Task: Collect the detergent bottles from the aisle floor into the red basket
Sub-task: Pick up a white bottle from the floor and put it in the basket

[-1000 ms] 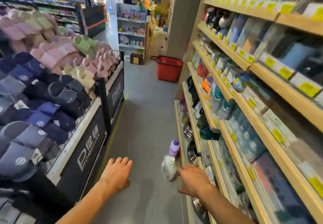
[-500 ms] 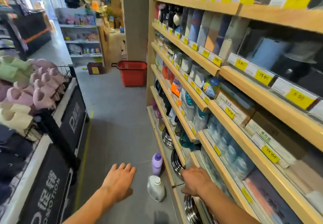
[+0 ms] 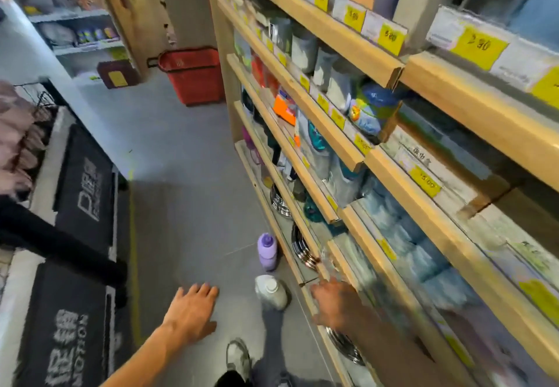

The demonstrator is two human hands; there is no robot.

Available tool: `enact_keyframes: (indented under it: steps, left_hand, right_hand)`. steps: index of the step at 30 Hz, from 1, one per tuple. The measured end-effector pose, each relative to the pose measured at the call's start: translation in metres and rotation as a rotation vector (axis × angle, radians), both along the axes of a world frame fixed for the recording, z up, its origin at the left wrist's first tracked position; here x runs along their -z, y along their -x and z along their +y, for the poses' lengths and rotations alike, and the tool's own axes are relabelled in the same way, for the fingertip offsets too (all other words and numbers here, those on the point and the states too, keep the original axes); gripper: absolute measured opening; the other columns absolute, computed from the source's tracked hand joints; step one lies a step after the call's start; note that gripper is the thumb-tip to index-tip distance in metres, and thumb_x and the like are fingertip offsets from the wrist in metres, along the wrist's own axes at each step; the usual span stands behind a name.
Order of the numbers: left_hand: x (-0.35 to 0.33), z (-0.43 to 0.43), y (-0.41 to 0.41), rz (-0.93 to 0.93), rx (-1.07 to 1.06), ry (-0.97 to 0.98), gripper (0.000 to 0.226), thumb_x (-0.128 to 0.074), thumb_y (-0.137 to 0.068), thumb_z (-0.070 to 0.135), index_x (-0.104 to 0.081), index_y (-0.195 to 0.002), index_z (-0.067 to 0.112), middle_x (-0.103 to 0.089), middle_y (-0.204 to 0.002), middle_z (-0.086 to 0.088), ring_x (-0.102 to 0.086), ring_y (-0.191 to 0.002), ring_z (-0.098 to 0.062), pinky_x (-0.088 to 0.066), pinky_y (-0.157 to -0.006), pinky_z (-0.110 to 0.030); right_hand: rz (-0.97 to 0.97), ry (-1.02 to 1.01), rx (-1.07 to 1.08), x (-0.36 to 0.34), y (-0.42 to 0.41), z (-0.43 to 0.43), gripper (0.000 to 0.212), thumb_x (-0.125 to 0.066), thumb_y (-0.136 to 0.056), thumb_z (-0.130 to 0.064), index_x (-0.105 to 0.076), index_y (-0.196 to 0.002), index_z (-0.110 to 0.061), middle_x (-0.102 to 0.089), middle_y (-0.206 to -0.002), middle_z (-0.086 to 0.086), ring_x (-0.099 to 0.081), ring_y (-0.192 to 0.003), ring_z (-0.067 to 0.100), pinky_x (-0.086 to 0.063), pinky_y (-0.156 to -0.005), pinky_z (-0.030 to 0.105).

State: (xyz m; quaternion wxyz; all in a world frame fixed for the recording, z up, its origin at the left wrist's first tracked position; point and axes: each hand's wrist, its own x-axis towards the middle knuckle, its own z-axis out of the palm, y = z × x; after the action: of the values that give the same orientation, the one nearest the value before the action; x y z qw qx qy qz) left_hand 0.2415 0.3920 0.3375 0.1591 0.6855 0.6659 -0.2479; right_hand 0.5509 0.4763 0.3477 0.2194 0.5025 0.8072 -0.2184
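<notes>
Two detergent bottles stand on the grey aisle floor beside the bottom shelf: a white bottle [image 3: 271,292] with a white cap, and a purple bottle [image 3: 266,251] just beyond it. My left hand [image 3: 193,311] hovers left of the white bottle, fingers straight and holding nothing. My right hand [image 3: 332,303] is just right of the white bottle, against the bottom shelf edge, fingers loosely bent and empty. The red basket [image 3: 193,75] stands on the floor at the far end of the aisle, next to the shelf post.
Wooden shelves [image 3: 317,105] full of goods line the right side. A black promotion bin [image 3: 81,181] holding slippers borders the left. My shoe [image 3: 238,356] and trouser leg show at the bottom. A brown box [image 3: 116,73] sits left of the basket.
The view has tilted down and moved closer to the bottles. Both hands have stayed empty near the white bottle, and my shoe has come into view.
</notes>
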Motion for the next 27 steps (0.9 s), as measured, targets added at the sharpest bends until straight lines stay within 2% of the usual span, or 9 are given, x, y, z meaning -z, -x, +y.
enact_keyframes:
  steps: [2, 4, 8, 11, 13, 17, 19, 24, 27]
  left_hand:
    - [0.022, 0.024, 0.007, -0.014, 0.010, 0.040, 0.074, -0.056, -0.090, 0.055, -0.031, -0.151, 0.022, -0.037, -0.154, -0.002, -0.035, -0.141, -0.025, -0.030, -0.112, -0.044]
    - [0.042, 0.064, 0.014, -0.010, 0.056, 0.045, 0.069, -0.056, -0.090, 0.050, -0.033, -0.149, 0.022, -0.038, -0.153, -0.002, -0.038, -0.140, -0.025, -0.030, -0.111, -0.043]
    - [0.084, 0.149, 0.026, -0.022, 0.171, 0.017, 0.055, -0.058, -0.092, 0.037, -0.040, -0.140, 0.018, -0.047, -0.141, -0.007, -0.045, -0.129, -0.029, -0.031, -0.108, -0.043]
    - [0.142, 0.204, 0.042, -0.040, 0.212, 0.038, 0.059, -0.060, -0.092, 0.037, -0.037, -0.142, 0.017, -0.044, -0.143, -0.009, -0.043, -0.131, -0.030, -0.029, -0.110, -0.045]
    - [0.191, 0.232, 0.059, -0.051, 0.187, 0.047, 0.062, -0.062, -0.091, 0.041, -0.036, -0.142, 0.018, -0.044, -0.144, -0.008, -0.043, -0.131, -0.030, -0.032, -0.108, -0.044]
    - [0.307, 0.236, 0.075, -0.141, 0.137, 0.187, 0.071, -0.067, -0.087, 0.045, -0.034, -0.145, 0.020, -0.043, -0.144, -0.004, -0.044, -0.131, -0.028, -0.034, -0.107, -0.041]
    - [0.369, 0.231, 0.077, -0.177, 0.136, 0.228, 0.072, -0.067, -0.087, 0.047, -0.033, -0.146, 0.023, -0.043, -0.145, -0.001, -0.045, -0.131, -0.026, -0.036, -0.104, -0.039]
    - [0.516, 0.229, 0.073, -0.270, 0.163, 0.289, 0.089, -0.069, -0.086, 0.049, -0.020, -0.155, 0.022, -0.030, -0.157, -0.003, -0.038, -0.140, -0.025, -0.038, -0.106, -0.040]
    - [0.593, 0.232, 0.063, -0.367, 0.188, 0.275, 0.103, -0.075, -0.083, 0.047, -0.010, -0.159, 0.024, -0.022, -0.164, -0.005, -0.030, -0.146, -0.027, -0.034, -0.111, -0.040]
  right_hand:
    - [-0.028, 0.062, 0.030, 0.025, 0.007, 0.007, 0.041, -0.059, -0.097, -0.034, -0.055, -0.132, -0.013, -0.057, -0.131, 0.011, -0.056, -0.124, 0.035, -0.049, -0.098, 0.042]
    - [-0.089, 0.079, -0.010, 0.046, 0.018, 0.026, 0.051, -0.064, -0.095, -0.038, -0.049, -0.136, -0.013, -0.053, -0.134, 0.012, -0.051, -0.126, 0.035, -0.045, -0.098, 0.043]
    - [-0.128, 0.039, 0.019, 0.092, 0.056, 0.077, 0.050, -0.067, -0.092, -0.046, -0.052, -0.129, -0.017, -0.056, -0.132, 0.008, -0.051, -0.127, 0.031, -0.042, -0.099, 0.042]
    - [-0.103, 0.092, 0.086, 0.156, 0.084, 0.111, 0.067, -0.068, -0.088, -0.053, -0.044, -0.141, -0.020, -0.055, -0.136, 0.007, -0.052, -0.127, 0.031, -0.044, -0.099, 0.042]
    - [-0.071, 0.143, 0.166, 0.214, 0.096, 0.124, 0.084, -0.065, -0.085, -0.060, -0.033, -0.152, -0.020, -0.052, -0.141, 0.006, -0.053, -0.127, 0.032, -0.047, -0.099, 0.043]
    - [-0.062, 0.290, 0.263, 0.331, 0.095, 0.108, 0.069, -0.062, -0.082, -0.060, -0.045, -0.137, -0.023, -0.058, -0.129, 0.004, -0.058, -0.122, 0.029, -0.049, -0.088, 0.038]
    - [-0.040, 0.334, 0.302, 0.392, 0.089, 0.094, 0.076, -0.057, -0.079, -0.065, -0.044, -0.142, -0.025, -0.058, -0.130, 0.001, -0.056, -0.124, 0.027, -0.050, -0.090, 0.039]
    - [0.091, 0.323, 0.435, 0.526, 0.084, 0.097, 0.093, -0.067, -0.077, -0.058, -0.028, -0.156, -0.028, -0.049, -0.137, 0.000, -0.051, -0.125, 0.027, -0.052, -0.091, 0.044]
    - [0.220, 0.287, 0.510, 0.603, 0.088, 0.098, 0.107, -0.079, -0.073, -0.053, -0.013, -0.157, -0.041, -0.043, -0.149, -0.001, -0.047, -0.135, 0.026, -0.052, -0.096, 0.044]
